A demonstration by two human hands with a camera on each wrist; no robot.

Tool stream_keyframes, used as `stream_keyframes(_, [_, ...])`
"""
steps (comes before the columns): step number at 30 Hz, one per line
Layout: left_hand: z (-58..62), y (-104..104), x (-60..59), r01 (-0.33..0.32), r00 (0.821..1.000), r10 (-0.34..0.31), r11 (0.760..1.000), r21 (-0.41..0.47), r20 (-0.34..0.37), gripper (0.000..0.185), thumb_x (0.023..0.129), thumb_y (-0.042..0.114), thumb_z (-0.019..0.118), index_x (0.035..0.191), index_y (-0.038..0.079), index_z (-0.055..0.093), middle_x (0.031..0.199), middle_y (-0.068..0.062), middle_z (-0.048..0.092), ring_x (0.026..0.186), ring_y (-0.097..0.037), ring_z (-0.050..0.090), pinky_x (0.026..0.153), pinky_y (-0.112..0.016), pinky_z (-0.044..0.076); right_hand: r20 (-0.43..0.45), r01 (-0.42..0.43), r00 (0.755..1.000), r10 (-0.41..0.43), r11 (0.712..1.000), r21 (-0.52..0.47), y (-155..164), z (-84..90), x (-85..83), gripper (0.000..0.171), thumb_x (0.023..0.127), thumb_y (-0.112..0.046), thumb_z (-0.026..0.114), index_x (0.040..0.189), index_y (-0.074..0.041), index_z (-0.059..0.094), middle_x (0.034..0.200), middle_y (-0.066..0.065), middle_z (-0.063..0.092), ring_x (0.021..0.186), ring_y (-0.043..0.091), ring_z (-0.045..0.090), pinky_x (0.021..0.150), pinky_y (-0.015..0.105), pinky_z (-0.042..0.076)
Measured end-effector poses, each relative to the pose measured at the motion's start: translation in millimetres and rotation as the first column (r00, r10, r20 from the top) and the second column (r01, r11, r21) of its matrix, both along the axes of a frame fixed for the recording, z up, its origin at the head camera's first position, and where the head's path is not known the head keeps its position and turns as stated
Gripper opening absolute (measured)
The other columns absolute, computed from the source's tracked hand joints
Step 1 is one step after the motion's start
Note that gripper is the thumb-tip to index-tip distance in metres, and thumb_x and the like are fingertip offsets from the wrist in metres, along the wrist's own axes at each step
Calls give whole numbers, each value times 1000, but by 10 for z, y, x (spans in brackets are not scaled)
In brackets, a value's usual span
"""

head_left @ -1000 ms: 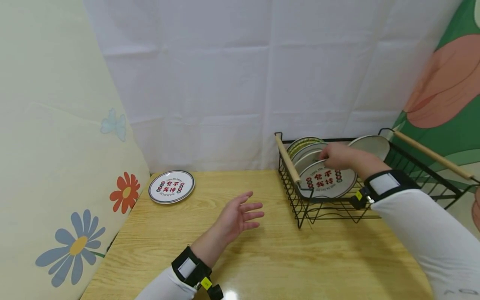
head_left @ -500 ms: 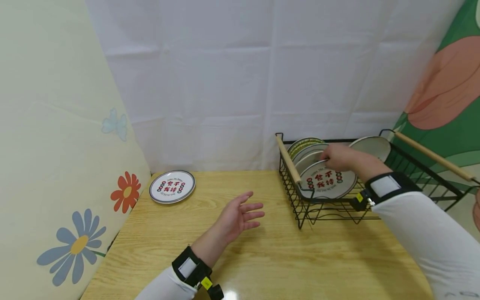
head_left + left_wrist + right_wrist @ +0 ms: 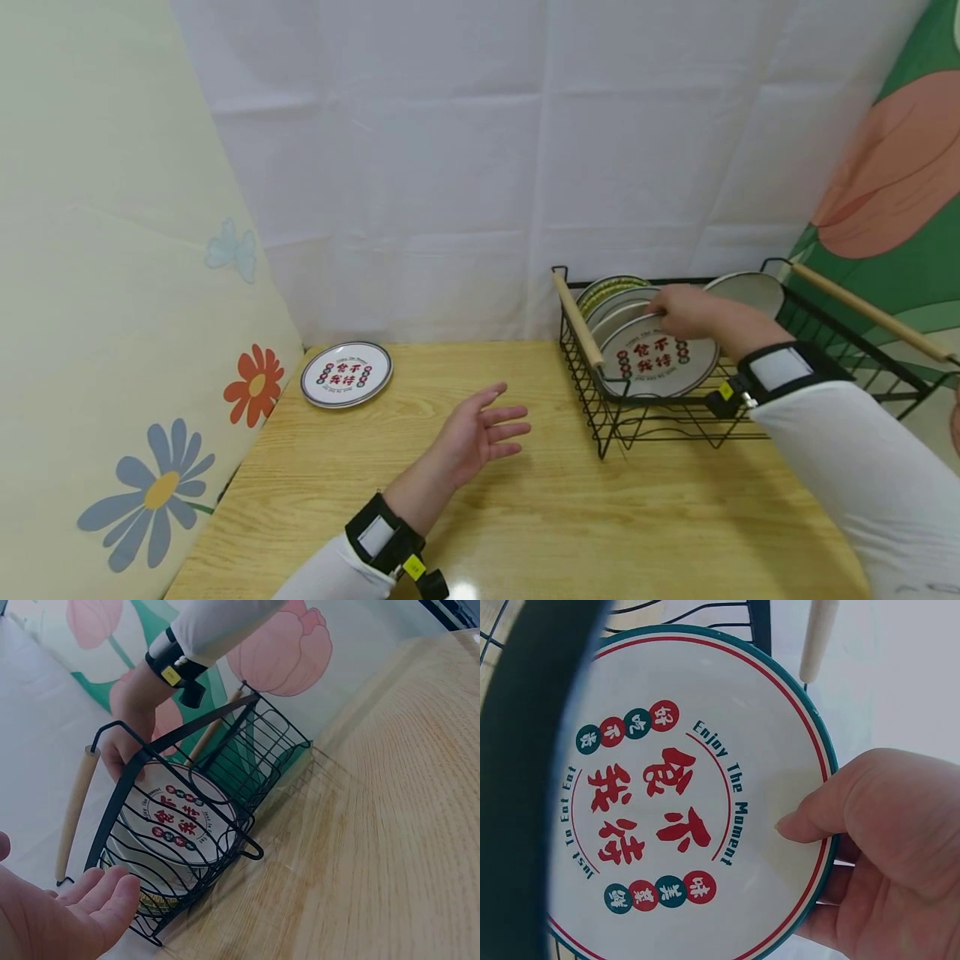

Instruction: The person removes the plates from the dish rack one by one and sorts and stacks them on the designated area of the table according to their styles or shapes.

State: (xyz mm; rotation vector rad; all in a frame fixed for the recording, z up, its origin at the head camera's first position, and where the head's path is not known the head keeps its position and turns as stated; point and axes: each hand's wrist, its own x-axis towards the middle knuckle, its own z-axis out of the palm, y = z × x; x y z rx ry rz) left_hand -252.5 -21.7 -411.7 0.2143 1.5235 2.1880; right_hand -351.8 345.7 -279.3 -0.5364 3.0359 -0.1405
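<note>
My right hand [image 3: 686, 312] reaches into a black wire rack [image 3: 600, 429] and pinches the rim of a white plate [image 3: 648, 362] with red lettering. In the right wrist view the thumb [image 3: 810, 817] lies on the plate's face and the fingers pass behind its green rim. The plate leans upright in the rack, in front of several other plates [image 3: 611, 293], one with a yellow-green pattern. My left hand [image 3: 476, 437] hovers above the wooden table, palm turned inward, fingers spread and holding nothing. A matching plate [image 3: 347, 375] lies flat on the table at the far left.
Two wooden handles [image 3: 577, 319] rise at the rack's ends. Another pale plate [image 3: 750, 292] stands at the rack's back right. White cloth [image 3: 420, 167] hangs behind the wooden table [image 3: 525, 525], with flower-printed sheets at both sides. Part of another person's hand [image 3: 956, 421] shows at the right edge.
My right hand and the plate it grips have shifted slightly to the right in the rack. The left hand has stayed in place.
</note>
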Motion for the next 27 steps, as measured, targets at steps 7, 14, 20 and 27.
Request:
stream_keyframes(7, [-4, -10, -5, -5, 1000, 5, 1000, 8, 3, 59, 108, 39, 40, 161, 13, 31, 149, -27, 54, 129, -37, 64, 97, -42, 59, 41, 69, 997, -68, 997, -27, 2, 106, -4, 40, 91, 7, 49, 127, 11, 65, 113, 29, 69, 81, 25, 63, 65, 35, 53])
stream_keyframes(14, [-4, -27, -34, -5, 1000, 5, 1000, 10, -2, 60, 108, 40, 40, 161, 14, 30, 150, -26, 54, 131, -38, 62, 105, -49, 54, 72, 114, 991, -110, 992, -61, 31, 215, -29, 40, 89, 5, 53, 126, 11, 64, 105, 26, 69, 83, 27, 65, 65, 34, 57])
stream_keyframes(20, [-4, -37, -38, -5, 1000, 5, 1000, 12, -2, 59, 109, 39, 39, 161, 13, 30, 150, -27, 54, 132, -38, 61, 106, -50, 53, 70, 116, 991, -110, 991, -74, 82, 341, -22, 38, 92, 5, 49, 126, 13, 63, 102, 25, 70, 83, 28, 66, 69, 39, 57])
stream_keyframes(27, [30, -49, -40, -4, 1000, 4, 1000, 15, 0, 58, 109, 38, 38, 162, 14, 29, 151, -27, 52, 133, -38, 60, 105, -47, 54, -4, 104, 994, -105, 991, -89, 181, 541, 10, 41, 90, 5, 46, 127, 15, 61, 101, 27, 71, 82, 29, 67, 72, 43, 58])
